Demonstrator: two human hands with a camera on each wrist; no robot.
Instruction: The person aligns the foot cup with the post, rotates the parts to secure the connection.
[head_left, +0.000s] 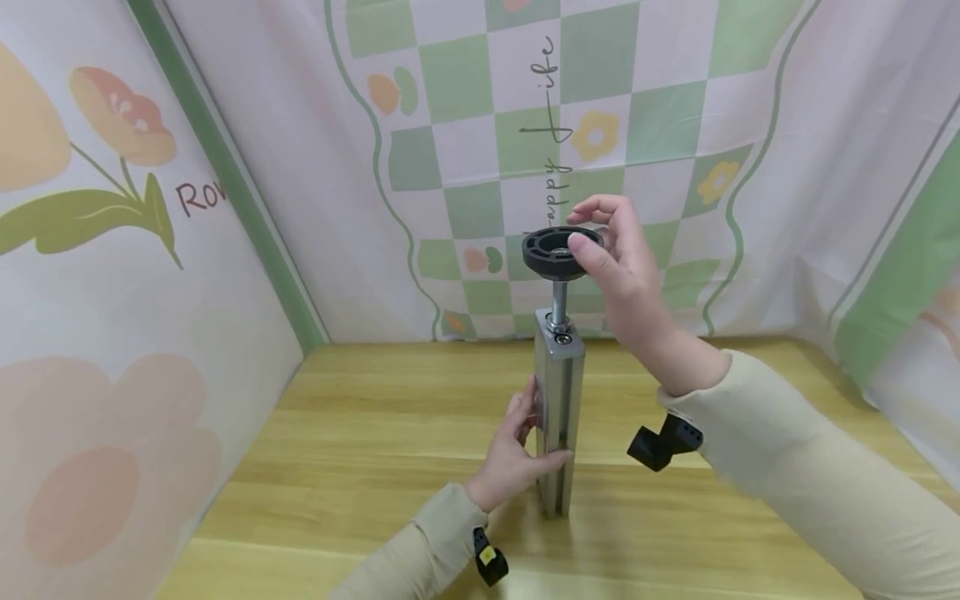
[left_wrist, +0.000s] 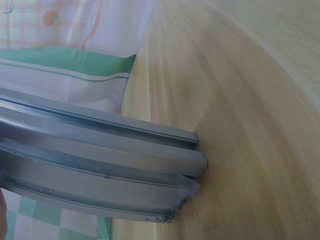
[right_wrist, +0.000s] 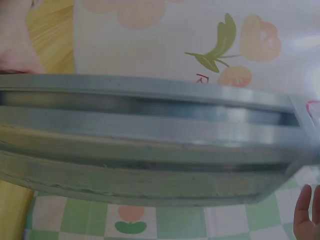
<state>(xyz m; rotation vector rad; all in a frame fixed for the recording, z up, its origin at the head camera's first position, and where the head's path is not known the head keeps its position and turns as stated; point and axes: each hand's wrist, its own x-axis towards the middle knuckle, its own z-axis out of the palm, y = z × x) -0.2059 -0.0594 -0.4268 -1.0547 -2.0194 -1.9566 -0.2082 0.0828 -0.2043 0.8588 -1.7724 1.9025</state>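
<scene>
A silver slotted aluminium profile stands upright on the wooden table. My left hand grips its lower half, thumb across the front and fingers around the left side. From the profile's top end rises a threaded metal stem carrying a round black levelling foot. At the foot's right side is my right hand, its thumb over the rim and its bent fingers spread behind; firm contact cannot be told. The left wrist view shows the profile's lower end against the tabletop. Across the right wrist view runs its long side.
The wooden table ends at a hanging patterned curtain behind the profile. Another printed curtain borders the left side. Black camera mounts sit on both wrists, the right one beside the profile.
</scene>
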